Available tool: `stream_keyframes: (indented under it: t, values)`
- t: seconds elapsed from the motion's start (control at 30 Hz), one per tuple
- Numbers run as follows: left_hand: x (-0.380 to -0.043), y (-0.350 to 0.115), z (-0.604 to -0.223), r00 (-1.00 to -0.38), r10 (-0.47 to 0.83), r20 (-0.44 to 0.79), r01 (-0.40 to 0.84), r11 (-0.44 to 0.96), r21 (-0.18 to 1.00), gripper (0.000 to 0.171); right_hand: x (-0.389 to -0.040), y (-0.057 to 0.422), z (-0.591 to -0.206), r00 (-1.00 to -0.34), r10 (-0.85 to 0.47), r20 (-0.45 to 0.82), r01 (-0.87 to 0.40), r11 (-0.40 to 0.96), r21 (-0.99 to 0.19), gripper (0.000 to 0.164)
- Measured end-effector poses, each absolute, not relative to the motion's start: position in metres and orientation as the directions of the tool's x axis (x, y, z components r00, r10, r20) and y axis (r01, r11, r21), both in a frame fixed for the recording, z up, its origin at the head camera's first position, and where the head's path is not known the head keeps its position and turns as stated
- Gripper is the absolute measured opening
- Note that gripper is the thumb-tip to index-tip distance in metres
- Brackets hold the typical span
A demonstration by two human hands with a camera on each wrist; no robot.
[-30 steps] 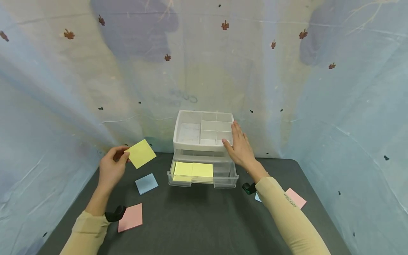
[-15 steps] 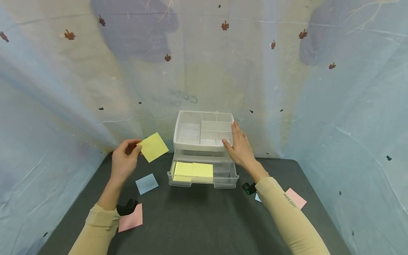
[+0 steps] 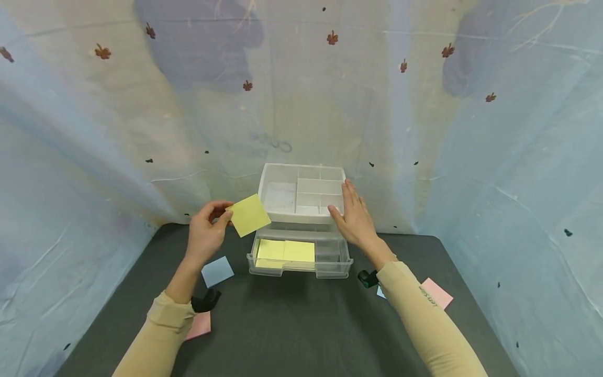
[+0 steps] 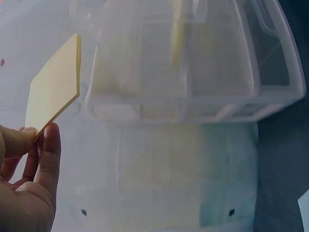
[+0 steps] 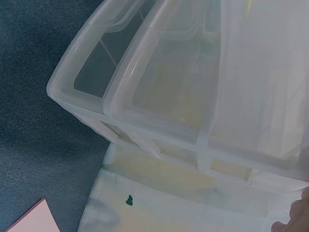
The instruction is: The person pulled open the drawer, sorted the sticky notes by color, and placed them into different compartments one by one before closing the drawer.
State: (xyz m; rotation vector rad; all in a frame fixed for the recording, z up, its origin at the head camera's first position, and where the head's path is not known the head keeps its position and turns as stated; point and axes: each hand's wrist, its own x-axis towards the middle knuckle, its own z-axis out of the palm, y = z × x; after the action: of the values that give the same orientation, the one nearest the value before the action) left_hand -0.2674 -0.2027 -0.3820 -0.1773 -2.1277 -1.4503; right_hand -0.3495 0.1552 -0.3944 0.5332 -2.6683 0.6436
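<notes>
Between thumb and fingers, my left hand (image 3: 207, 230) pinches a yellow sticky note pad (image 3: 248, 215) by its corner. It is held up just left of a white plastic drawer organizer (image 3: 301, 217); the left wrist view shows the thickness of the pad (image 4: 55, 84). An open clear drawer (image 3: 332, 269) sticks out from the organizer's front, with yellow sticky note pads (image 3: 299, 252) side by side in its left part. My right hand (image 3: 358, 217) rests with straight fingers against the organizer's right side. In the right wrist view only a few fingertips (image 5: 292, 217) show at the corner.
On the dark table (image 3: 301, 335) lie a blue sticky note pad (image 3: 218, 272) and a pink one, partly behind my left wrist. Another pink pad (image 3: 438, 293) and a bit of blue paper lie by my right sleeve. A patterned cloth (image 3: 301, 104) hangs behind.
My left hand has moved rightward with the yellow sticky note pad, bringing it up to the organizer's left edge. The right hand has stayed at the organizer's right side.
</notes>
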Motion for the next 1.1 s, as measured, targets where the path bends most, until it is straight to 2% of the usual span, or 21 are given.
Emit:
stream_keyframes:
  t: [0.2,0.77,1.1]
  values:
    - [-0.266,-0.189,-0.377,-0.844,-0.124,0.521,0.45,0.365,0.815,0.023,-0.35,0.155,-0.395,-0.874,-0.276,0.4,-0.428,0.826,-0.367,0.081]
    - [-0.271,-0.139,-0.382,-0.825,0.121,0.552,0.549,0.399,0.734,0.02,-0.348,0.155,-0.393,-0.874,-0.272,0.403,-0.425,0.829,-0.363,0.081]
    - [-0.271,-0.11,-0.384,-0.853,0.225,0.47,0.521,0.398,0.755,0.02,-0.348,0.155,-0.394,-0.878,-0.273,0.393,-0.423,0.825,-0.374,0.08]
